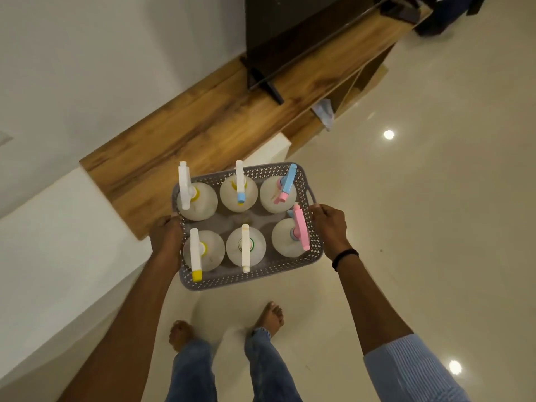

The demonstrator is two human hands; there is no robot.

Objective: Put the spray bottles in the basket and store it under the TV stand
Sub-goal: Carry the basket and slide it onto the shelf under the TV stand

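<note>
While left grip [166, 239] and right grip [330, 230] clasp one basket [249, 279], six spray bottles [201, 208] inside

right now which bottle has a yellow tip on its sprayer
The near-row bottle by the left hand; the other tips are white, blue, pink or cream.

Single view, head-worn and wide-angle. It faces steeply down from standing height, at close range above the grey perforated plastic basket [249, 281], with the person's bare feet [269, 316] below. The frame is tilted: the wood-grain TV stand [203, 126] runs diagonally across the upper part.
</note>
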